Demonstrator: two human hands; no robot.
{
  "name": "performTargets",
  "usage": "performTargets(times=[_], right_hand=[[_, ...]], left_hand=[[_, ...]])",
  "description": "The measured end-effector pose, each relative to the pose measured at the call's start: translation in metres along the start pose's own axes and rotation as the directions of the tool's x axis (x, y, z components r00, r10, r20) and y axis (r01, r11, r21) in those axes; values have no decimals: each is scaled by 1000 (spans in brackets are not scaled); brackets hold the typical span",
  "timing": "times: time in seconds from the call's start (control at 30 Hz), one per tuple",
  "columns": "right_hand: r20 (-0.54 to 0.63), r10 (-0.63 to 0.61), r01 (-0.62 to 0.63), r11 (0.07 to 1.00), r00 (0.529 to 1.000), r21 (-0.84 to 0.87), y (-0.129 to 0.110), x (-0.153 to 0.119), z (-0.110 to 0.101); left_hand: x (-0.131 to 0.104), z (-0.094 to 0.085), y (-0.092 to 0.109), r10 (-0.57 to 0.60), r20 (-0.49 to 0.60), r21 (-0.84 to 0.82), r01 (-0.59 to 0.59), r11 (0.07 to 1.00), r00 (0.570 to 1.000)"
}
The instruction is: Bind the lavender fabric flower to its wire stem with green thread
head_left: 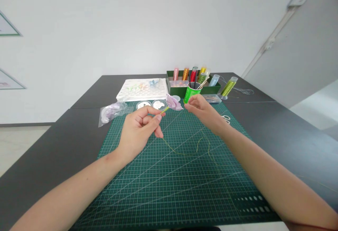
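Note:
My left hand (144, 127) is closed, its thumb and fingers pinching the thin yellow-green stem (165, 110) of a lilac fabric flower (174, 102). From below these fingers a fine yellow-green thread (182, 154) trails in a loose curve over the green cutting mat (163, 188). My right hand (199, 108) is raised just right of the flower, apart from it, with thumb and fingertips pinched together. A speck of yellow-green shows at those fingertips, too small to make out. Behind it stands a green can (192, 92) of tools.
Two shallow clear dishes with white contents (159, 105) stand beyond the left hand. A plastic bag (112, 113) lies at left, near a white textured board (142, 89). A dark green box (177, 90) holds spools. White-handled scissors (226, 118) and a yellow-green spool (229, 86) are at right.

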State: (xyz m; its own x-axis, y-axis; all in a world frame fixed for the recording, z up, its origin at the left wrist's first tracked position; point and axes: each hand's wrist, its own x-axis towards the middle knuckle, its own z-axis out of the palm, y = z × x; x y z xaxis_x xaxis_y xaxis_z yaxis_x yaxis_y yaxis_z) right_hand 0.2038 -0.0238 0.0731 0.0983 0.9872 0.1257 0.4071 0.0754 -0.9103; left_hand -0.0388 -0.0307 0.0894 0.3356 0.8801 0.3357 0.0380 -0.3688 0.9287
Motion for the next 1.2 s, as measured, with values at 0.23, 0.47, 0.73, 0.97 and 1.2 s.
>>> performTargets(times=[0.23,0.47,0.73,0.97,1.2], right_hand=[[360,-224,134,957,906,256,-19,-26,18],[517,-107,-278,742,849,610,-35,-53,43],[191,98,-202,715,977,669,-28,-63,57],[124,77,-141,726,989,673,-28,-62,56],[282,-9,-202,675,960,710,-34,-58,49]], left_hand=[[-1,5,-2,-81,45,-71,84,994,996],[-9,20,-9,-180,127,-220,205,954,975],[-21,31,-13,-195,114,-217,216,952,974],[-22,34,-15,-197,124,-246,223,943,973],[-19,32,-17,-119,177,-352,175,920,977]])
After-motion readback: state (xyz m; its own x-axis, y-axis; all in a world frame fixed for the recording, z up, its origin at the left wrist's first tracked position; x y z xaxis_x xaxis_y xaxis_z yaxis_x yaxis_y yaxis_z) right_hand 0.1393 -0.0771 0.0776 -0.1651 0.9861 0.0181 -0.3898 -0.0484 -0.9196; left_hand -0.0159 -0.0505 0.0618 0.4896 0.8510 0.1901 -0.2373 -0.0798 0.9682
